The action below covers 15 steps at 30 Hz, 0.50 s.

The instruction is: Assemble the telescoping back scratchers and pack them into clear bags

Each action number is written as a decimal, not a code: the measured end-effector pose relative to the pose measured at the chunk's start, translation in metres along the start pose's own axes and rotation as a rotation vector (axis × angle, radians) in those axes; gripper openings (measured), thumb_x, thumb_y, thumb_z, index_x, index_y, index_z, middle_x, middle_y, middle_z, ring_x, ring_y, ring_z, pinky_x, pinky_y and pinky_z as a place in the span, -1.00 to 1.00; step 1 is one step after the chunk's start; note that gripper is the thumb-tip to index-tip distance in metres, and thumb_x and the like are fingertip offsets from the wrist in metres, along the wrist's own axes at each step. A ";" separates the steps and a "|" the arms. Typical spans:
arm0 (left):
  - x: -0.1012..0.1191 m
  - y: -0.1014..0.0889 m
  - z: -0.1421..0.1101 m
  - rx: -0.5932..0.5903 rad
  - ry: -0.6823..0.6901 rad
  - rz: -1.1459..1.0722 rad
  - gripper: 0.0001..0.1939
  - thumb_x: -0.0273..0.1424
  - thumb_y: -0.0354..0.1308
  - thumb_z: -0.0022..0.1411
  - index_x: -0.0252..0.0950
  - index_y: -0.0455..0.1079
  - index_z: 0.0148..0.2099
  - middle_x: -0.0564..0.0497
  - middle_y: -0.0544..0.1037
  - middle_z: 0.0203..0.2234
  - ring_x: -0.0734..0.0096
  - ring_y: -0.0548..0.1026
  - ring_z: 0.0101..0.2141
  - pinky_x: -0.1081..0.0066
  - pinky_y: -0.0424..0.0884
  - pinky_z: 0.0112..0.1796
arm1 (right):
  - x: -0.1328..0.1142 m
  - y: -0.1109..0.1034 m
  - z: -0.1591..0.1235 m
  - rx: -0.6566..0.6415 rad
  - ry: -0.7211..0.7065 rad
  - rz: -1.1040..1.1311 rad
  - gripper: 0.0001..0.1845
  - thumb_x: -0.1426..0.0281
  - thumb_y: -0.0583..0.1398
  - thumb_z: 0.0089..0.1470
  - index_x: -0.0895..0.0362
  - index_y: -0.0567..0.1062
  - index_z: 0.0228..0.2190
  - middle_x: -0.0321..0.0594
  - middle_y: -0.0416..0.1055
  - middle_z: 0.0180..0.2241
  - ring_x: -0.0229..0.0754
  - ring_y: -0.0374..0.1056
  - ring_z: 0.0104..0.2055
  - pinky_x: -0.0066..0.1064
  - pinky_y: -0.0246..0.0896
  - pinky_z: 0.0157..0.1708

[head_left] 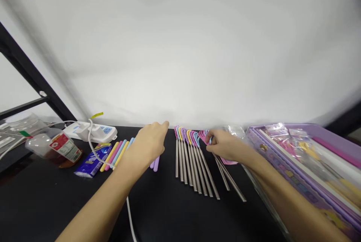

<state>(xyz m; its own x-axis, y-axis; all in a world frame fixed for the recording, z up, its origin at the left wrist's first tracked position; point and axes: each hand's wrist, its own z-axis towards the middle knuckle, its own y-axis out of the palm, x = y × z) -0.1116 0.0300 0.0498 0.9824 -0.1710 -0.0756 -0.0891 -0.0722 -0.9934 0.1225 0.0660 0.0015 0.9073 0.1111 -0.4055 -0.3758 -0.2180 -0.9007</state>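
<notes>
Black tabletop point(56, 204): right fingers point(211, 139) pinch pink chopstick handle point(202, 136); left fingers point(159, 131) curled beside chopsticks point(191, 163).

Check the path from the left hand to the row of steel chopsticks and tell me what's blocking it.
Two lilac sticks lie on the black tabletop just under the edge of the left hand, on the side toward the row of steel chopsticks. They are low, and nothing else visible stands between the hand and the row.

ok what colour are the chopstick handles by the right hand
Mostly pink, some light blue: chopstick handles by the right hand, head view.
</notes>
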 end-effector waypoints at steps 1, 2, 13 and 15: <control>0.003 0.001 0.000 -0.007 0.015 -0.004 -0.54 -0.71 -0.03 0.07 -0.35 0.31 0.02 -0.22 0.53 -0.23 0.02 0.56 -0.19 0.25 0.42 -0.27 | -0.001 0.002 0.001 0.004 -0.005 0.006 -0.78 0.46 0.16 -0.08 0.13 0.44 -0.29 -0.27 0.43 -0.46 -0.20 0.35 -0.43 -0.42 0.10 -0.43; 0.004 0.001 0.001 -0.012 0.025 -0.001 -0.54 -0.71 -0.03 0.07 -0.35 0.31 0.02 -0.23 0.53 -0.23 0.00 0.56 -0.19 0.24 0.41 -0.27 | -0.002 0.004 0.001 0.009 -0.009 0.017 -0.76 0.47 0.16 -0.08 0.13 0.45 -0.28 -0.26 0.44 -0.44 -0.21 0.35 -0.44 -0.43 0.10 -0.44; 0.003 0.013 0.004 0.061 0.246 -0.150 -0.68 -0.61 -0.09 0.22 -0.24 0.34 -0.05 -0.11 0.52 -0.30 0.19 0.53 -0.29 0.35 0.32 -0.34 | -0.009 0.011 -0.003 -0.045 -0.070 0.060 -0.77 0.49 0.17 -0.09 0.15 0.46 -0.29 -0.27 0.42 -0.46 -0.25 0.31 -0.45 -0.44 0.10 -0.46; 0.003 0.014 0.005 0.088 0.310 -0.218 -0.72 -0.54 -0.10 0.29 -0.23 0.35 -0.05 -0.09 0.53 -0.31 0.25 0.51 -0.32 0.38 0.30 -0.35 | -0.008 0.006 -0.005 -0.087 -0.075 0.094 -0.80 0.49 0.18 -0.09 0.14 0.46 -0.31 -0.29 0.41 -0.50 -0.27 0.29 -0.49 -0.44 0.08 -0.49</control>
<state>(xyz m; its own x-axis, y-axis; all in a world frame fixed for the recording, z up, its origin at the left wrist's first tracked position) -0.1091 0.0335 0.0349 0.8792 -0.4507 0.1546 0.1442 -0.0576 -0.9879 0.1133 0.0590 0.0000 0.8511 0.1582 -0.5007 -0.4374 -0.3139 -0.8427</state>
